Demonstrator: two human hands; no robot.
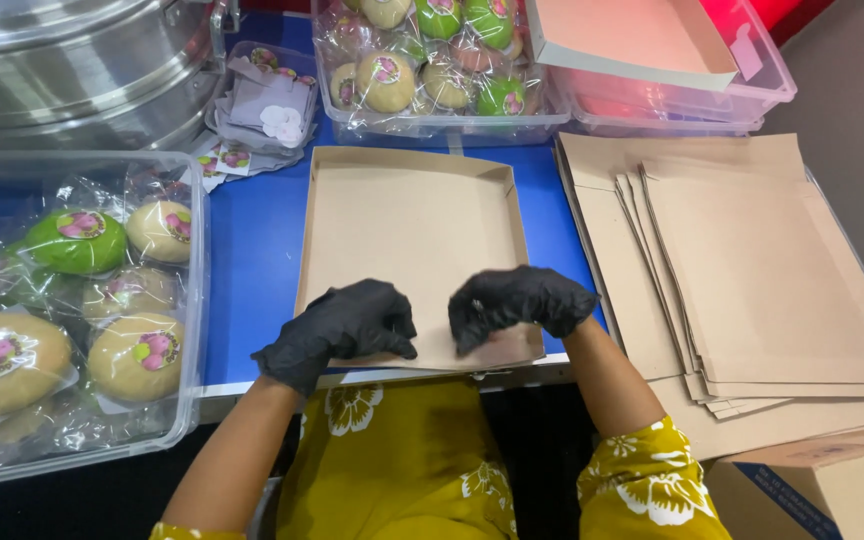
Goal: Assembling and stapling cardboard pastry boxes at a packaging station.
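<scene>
A shallow brown cardboard box tray (407,215) lies open on the blue table in front of me. My left hand (342,325), in a black glove, presses on the tray's near left edge with its fingers curled. Beside it my right hand (517,300), also gloved in black, rests on the near right part of the tray with fingers bent down onto the cardboard. Neither hand lifts anything off the table.
A stack of flat brown cardboard sheets (762,270) lies to the right. Clear bins of wrapped round buns stand at the left (72,300) and at the back (432,70). A pile of stickers (262,110) and a metal steamer (72,60) sit at the back left.
</scene>
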